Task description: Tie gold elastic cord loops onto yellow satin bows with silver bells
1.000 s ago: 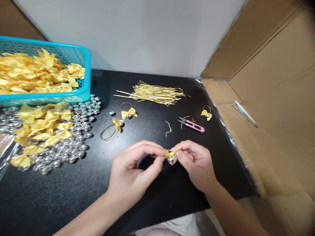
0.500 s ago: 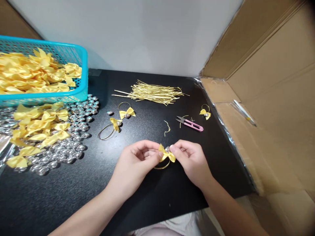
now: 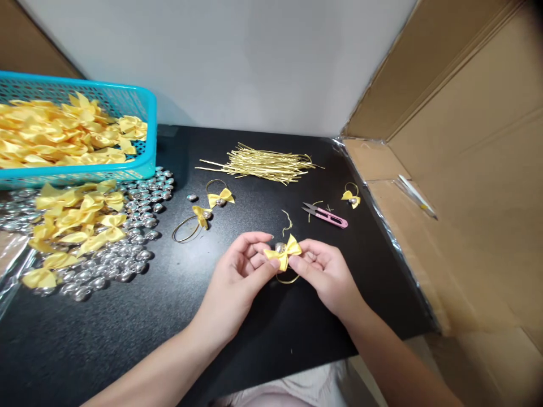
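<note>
Both my hands meet above the black table near its front edge. Between them is a small yellow satin bow with a silver bead at its middle and a gold wire loop hanging below. My left hand pinches the bow's left wing with thumb and forefinger. The bow's right wing is pinched by my right hand. The bow faces up toward me.
A teal basket of yellow bows stands at the back left. Loose bows lie on a heap of silver beads. Gold wire strands, two finished bow loops, another, pink snips. An open cardboard box fills the right.
The bow has been turned face up and lifted slightly farther from me; a second ago it was edge-on with the bead hanging below. Both hands kept their pinch.
</note>
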`<state>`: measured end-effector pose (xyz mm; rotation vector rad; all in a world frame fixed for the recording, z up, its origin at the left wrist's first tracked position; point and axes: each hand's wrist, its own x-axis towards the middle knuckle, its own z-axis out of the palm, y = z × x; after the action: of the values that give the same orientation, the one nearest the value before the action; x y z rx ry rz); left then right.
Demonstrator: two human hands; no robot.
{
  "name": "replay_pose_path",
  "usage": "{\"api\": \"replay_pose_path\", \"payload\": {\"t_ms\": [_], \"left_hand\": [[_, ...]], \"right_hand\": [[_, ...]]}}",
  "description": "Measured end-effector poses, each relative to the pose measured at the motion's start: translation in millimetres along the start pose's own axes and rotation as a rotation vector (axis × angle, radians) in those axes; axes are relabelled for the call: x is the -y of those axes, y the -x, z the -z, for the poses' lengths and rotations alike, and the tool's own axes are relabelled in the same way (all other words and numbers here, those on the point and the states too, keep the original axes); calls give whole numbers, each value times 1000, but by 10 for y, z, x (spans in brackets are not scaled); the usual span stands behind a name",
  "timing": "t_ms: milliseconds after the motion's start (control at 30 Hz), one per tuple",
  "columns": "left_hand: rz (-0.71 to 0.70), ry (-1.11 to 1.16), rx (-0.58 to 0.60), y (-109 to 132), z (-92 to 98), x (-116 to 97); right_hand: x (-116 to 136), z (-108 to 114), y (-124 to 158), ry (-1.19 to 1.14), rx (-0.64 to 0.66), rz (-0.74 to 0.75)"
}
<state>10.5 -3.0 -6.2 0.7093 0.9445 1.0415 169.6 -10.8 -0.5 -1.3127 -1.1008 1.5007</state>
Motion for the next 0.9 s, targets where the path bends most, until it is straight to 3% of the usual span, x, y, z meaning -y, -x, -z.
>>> {"api": "replay_pose_path", "payload": {"t_ms": [200,300,500,700,900], "left_hand": [[107,-102,192,15,-1,-46],[122,-125,230,-18,6,-79],[265,253,261,-100,14,-121],[430,373,260,-110,22,-105],[573,434,406,-97,56,-88]], "right_hand": [[42,-12,-15,-84,60,-4],[36,25,-17,-80,60,20],[32,153,-24,-287,76,150],[56,42,37,115,7,300],[55,-108,61,262,-113,464]]}}
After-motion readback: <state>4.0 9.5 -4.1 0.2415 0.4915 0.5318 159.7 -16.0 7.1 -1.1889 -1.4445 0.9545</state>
